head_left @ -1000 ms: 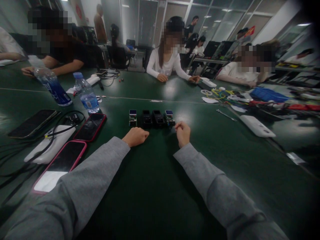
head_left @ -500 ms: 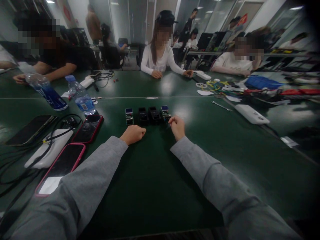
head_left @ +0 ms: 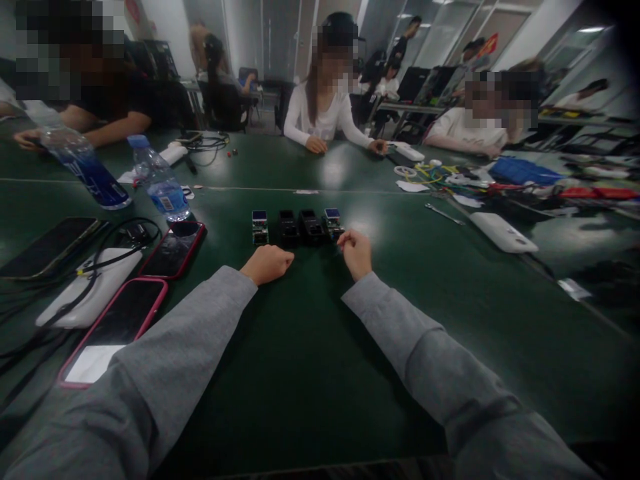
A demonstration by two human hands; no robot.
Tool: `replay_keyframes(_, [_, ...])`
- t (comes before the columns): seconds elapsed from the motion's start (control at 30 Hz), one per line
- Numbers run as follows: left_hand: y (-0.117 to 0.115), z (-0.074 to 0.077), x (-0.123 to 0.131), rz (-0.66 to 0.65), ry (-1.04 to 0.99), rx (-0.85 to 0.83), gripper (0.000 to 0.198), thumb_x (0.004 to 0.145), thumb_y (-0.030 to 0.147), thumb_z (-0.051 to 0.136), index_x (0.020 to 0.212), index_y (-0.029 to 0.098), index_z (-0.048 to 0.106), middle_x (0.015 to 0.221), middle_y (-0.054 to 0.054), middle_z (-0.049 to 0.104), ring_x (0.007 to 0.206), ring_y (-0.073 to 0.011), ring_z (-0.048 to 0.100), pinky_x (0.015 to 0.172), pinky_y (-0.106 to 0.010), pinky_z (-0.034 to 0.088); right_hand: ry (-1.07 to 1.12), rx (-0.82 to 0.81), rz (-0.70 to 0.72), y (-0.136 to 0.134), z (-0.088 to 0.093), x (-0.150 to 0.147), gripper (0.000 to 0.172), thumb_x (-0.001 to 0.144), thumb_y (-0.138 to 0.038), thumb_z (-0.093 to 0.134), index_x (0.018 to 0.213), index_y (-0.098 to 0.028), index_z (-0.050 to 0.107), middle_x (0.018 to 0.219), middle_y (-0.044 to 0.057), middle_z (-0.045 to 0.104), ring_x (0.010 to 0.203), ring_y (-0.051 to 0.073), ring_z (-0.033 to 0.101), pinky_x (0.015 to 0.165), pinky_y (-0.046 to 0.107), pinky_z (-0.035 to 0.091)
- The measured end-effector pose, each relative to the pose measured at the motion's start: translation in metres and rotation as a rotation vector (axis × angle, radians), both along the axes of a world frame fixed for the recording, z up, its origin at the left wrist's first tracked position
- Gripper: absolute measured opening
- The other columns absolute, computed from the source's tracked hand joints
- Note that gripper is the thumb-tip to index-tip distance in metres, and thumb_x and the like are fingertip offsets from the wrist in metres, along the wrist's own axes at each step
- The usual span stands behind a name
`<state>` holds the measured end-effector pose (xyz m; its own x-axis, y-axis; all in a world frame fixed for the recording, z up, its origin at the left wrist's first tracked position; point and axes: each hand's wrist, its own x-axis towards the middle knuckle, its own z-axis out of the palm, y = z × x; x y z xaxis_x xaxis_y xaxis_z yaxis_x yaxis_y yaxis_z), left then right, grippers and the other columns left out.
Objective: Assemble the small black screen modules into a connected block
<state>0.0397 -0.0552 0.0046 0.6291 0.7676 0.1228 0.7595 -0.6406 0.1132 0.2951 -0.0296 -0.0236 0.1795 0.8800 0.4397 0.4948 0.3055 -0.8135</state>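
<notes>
Four small devices would exceed a plain count, so several stand in a short row before me on the green table (head_left: 310, 373). At the left end is a bare circuit board with a small screen (head_left: 259, 227); in the middle are two black plastic housings, the left housing (head_left: 289, 228) and the right housing (head_left: 312, 227). A second circuit board with a screen (head_left: 333, 219) ends the row. My left hand (head_left: 268, 264) rests closed in a loose fist just below the left board. My right hand (head_left: 357, 255) is closed, fingers curled beside the second board; whether they touch it I cannot tell.
Left of my arm lie a red-edged phone (head_left: 175, 250), a pink-cased phone (head_left: 117, 327), a white power bank (head_left: 90, 287) and cables. Two bottles stand behind, one a small water bottle (head_left: 167, 190). A wrench (head_left: 444, 213) and another white power bank (head_left: 503, 233) lie right. People sit opposite.
The view has shifted slightly, so things on the table appear a little higher. Both hands keep the same pose and place beside the row.
</notes>
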Motion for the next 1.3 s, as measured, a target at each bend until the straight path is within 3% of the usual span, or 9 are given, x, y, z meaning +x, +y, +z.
replay_keyframes(0.33, [-0.001,0.002,0.0,0.002,-0.004,-0.019,0.03,0.089,0.015,0.042,0.076,0.018,0.068,0.076,-0.003,0.071,0.065,-0.015,0.061,0.057,-0.026,0.038,-0.056,0.016,-0.024,-0.003,0.003,-0.002,0.022,0.071,-0.01,0.036,0.066,-0.02,0.055,0.061,0.0,0.053,0.059,0.015,0.049,0.06,0.028,0.038])
replay_keyframes(0.43, [-0.001,0.002,-0.001,-0.005,-0.009,-0.018,0.03,0.089,0.015,0.042,0.075,0.018,0.068,0.075,-0.003,0.071,0.064,-0.0146,0.06,0.057,-0.025,0.038,-0.264,0.175,-0.122,-0.002,0.009,-0.001,0.018,0.074,-0.012,0.041,0.075,-0.02,0.058,0.078,0.006,0.059,0.082,0.022,0.054,0.075,0.035,0.044])
replay_keyframes(0.57, [-0.001,0.002,0.0,0.002,-0.002,-0.017,0.029,0.088,0.014,0.043,0.075,0.018,0.068,0.075,-0.003,0.071,0.063,-0.0143,0.06,0.056,-0.025,0.037,-0.531,0.332,-0.22,0.003,0.018,0.005,0.016,0.08,-0.019,0.048,0.091,-0.019,0.059,0.101,0.012,0.057,0.104,0.03,0.049,0.093,0.048,0.041])
replay_keyframes(0.7, [-0.001,0.002,0.0,0.002,-0.002,-0.021,0.028,0.087,0.014,0.043,0.075,0.018,0.068,0.075,-0.004,0.071,0.063,-0.0142,0.059,0.055,-0.025,0.037,-0.538,0.266,-0.24,0.006,0.019,0.008,0.022,0.091,-0.032,0.047,0.105,-0.019,0.06,0.108,0.015,0.054,0.11,0.032,0.047,0.098,0.052,0.04])
replay_keyframes(0.9, [-0.002,0.005,-0.001,-0.015,-0.029,-0.075,0.029,0.09,0.014,0.042,0.075,0.017,0.067,0.072,-0.003,0.069,0.062,-0.0131,0.059,0.057,-0.025,0.04,-0.567,0.21,-0.089,0.012,0.008,0.01,0.045,0.093,-0.05,0.051,0.125,-0.017,0.054,0.121,0.015,0.054,0.115,0.032,0.048,0.1,0.05,0.042])
replay_keyframes(1.1, [-0.001,0.003,0.0,0.012,-0.005,-0.052,0.027,0.088,0.014,0.044,0.077,0.018,0.069,0.077,-0.004,0.071,0.065,-0.0151,0.06,0.059,-0.026,0.041,-0.548,0.092,-0.041,0.019,-0.005,0.014,0.048,0.091,-0.045,0.053,0.126,-0.013,0.05,0.119,0.019,0.058,0.109,0.034,0.054,0.096,0.052,0.046])
replay_keyframes(1.3, [0.0,0.002,-0.001,-0.01,-0.014,-0.053,0.029,0.089,0.014,0.042,0.077,0.017,0.068,0.076,-0.003,0.07,0.063,-0.0132,0.058,0.057,-0.025,0.038,-0.547,0.065,-0.03,0.017,-0.004,0.015,0.044,0.09,-0.043,0.053,0.123,-0.013,0.052,0.115,0.019,0.061,0.105,0.033,0.057,0.091,0.051,0.049])
